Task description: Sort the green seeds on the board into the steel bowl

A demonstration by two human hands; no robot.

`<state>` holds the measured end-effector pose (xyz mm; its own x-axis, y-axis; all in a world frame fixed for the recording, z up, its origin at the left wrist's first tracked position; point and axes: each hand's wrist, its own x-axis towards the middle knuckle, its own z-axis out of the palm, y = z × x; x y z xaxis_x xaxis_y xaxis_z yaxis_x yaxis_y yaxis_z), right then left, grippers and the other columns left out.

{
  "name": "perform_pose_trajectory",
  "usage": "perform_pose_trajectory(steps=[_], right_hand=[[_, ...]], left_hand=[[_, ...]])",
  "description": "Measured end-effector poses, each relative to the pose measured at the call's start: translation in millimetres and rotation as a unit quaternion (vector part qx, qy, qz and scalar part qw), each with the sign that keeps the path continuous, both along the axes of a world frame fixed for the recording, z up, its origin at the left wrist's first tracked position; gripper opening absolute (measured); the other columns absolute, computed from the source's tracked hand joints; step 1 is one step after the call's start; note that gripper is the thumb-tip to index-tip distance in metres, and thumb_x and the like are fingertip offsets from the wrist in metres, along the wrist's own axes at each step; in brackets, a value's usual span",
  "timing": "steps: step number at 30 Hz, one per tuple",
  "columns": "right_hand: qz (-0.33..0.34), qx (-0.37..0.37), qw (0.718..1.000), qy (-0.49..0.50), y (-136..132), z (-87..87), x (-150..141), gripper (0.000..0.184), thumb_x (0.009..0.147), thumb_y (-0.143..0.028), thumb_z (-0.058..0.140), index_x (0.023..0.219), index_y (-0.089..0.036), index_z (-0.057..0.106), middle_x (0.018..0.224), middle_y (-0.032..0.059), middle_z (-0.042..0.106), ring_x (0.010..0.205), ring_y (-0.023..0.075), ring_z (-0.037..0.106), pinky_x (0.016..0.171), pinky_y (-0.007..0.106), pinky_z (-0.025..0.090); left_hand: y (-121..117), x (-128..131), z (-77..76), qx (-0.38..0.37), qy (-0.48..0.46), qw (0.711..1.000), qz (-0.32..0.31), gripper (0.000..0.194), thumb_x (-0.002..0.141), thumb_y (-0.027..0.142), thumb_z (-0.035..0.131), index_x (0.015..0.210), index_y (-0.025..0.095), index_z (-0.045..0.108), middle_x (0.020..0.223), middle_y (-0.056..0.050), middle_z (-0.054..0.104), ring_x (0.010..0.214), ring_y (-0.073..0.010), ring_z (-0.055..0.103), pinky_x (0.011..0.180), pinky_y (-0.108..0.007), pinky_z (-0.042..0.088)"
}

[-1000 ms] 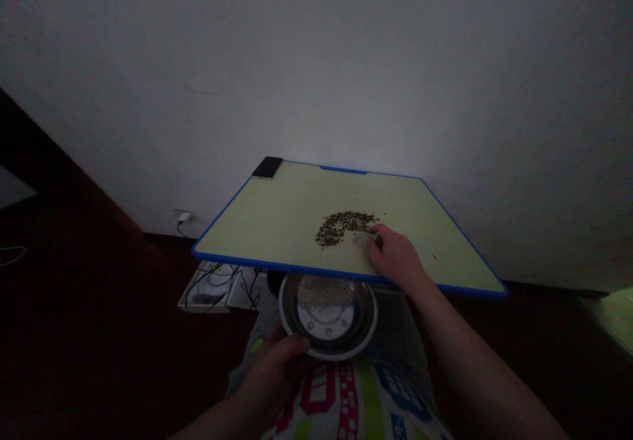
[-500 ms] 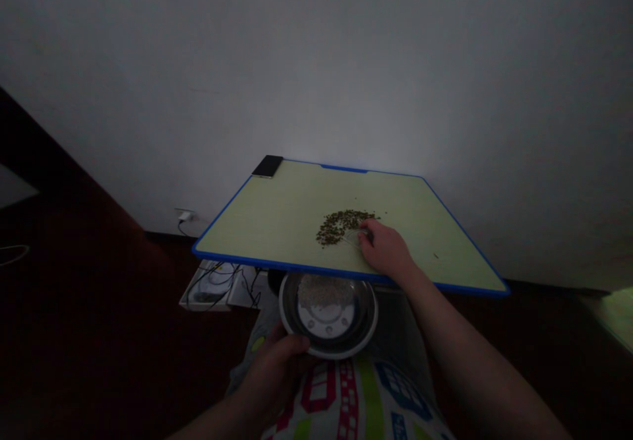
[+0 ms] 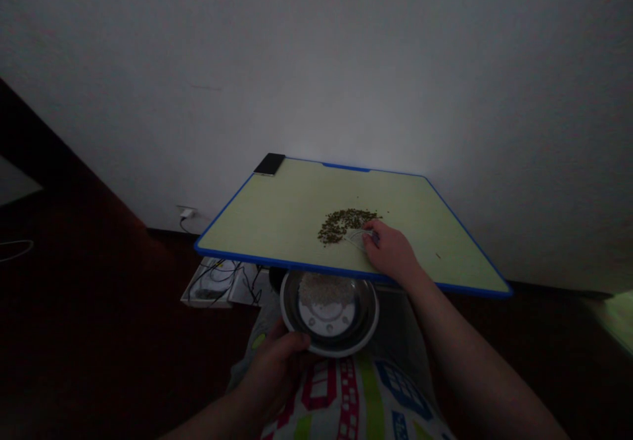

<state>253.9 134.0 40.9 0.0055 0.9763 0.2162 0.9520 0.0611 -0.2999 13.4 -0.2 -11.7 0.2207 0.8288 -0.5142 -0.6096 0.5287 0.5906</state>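
My left hand grips the near left rim of a round metal bowl, thumb on the edge. Pale grains lie at the bowl's far side, and its bottom shows a few round marks. The bowl is tilted under the front edge of the table, above my lap. On the tabletop, my right hand is closed around a pale tool with thin wire-like loops; its exact kind is hard to make out. The loops touch the near right side of a spread of small brown-green bits.
The pale yellow table has a blue rim and stands against the wall. A dark tablet or phone lies at its far left corner. Cables in white boxes sit below left, near a plugged-in charger.
My right hand has shifted slightly right with the looped tool, whose loops show more clearly now. The bowl and my left hand stay nearly still.
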Motion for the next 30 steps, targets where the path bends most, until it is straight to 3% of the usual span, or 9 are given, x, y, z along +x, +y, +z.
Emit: perform_pose_trajectory(steps=[9,19,30], right_hand=[[0.009,0.003,1.0,-0.003,-1.9,-1.0,1.5,0.027,0.096,-0.026,0.053,0.116,-0.016,0.068,0.094,0.0109,0.076,0.087,0.0251,0.07,0.077,0.033,0.046],[0.015,0.014,1.0,0.012,0.9,-2.0,1.1,0.029,0.096,-0.026,0.053,0.117,-0.015,0.068,0.091,0.0111,0.076,0.084,0.0243,0.069,0.077,0.033,0.047],[0.045,0.025,0.998,0.022,1.6,-1.4,0.0,0.033,0.096,-0.026,0.05,0.121,-0.013,0.067,0.095,0.0131,0.075,0.085,0.025,0.068,0.081,0.035,0.048]], left_hand=[[0.8,0.8,-3.4,0.006,-0.005,1.0,-0.006,0.068,0.058,0.009,0.075,0.124,0.019,0.066,0.103,-0.01,0.084,0.101,-0.034,0.078,0.086,-0.042,0.064],[0.5,-1.0,-3.2,0.004,-0.005,1.0,-0.008,0.068,0.06,0.009,0.074,0.126,0.018,0.064,0.119,-0.013,0.081,0.109,-0.0351,0.076,0.092,-0.045,0.062],[1.1,0.4,0.3,0.016,-0.01,1.0,-0.015,0.07,0.059,0.01,0.074,0.128,0.02,0.064,0.114,-0.011,0.083,0.107,-0.0338,0.077,0.093,-0.044,0.062]])
